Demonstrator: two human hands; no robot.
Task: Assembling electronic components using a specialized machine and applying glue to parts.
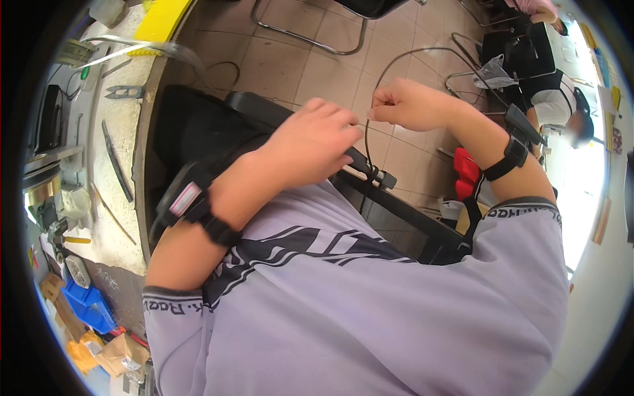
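My left hand [314,142] is raised in front of my chest, its back toward me and its fingers curled. Whatever lies inside its fingers is hidden. Just right of it my right hand [415,104] pinches thumb and forefinger together. A dark thin cable [368,142] runs past these fingertips; I cannot tell whether they grip it. From there the cable arcs up to the right and drops to the dark chair armrest [380,179]. A small gap separates the two hands. Each wrist wears a black strapped device.
To the left stands a worn workbench [125,218] bearing thread snips [124,92], dark tweezers [117,162] and a yellow sheet [160,23]. A blue bin [89,307] sits at lower left. Beyond are a chair [360,10], a red object [465,173] and people at the upper right.
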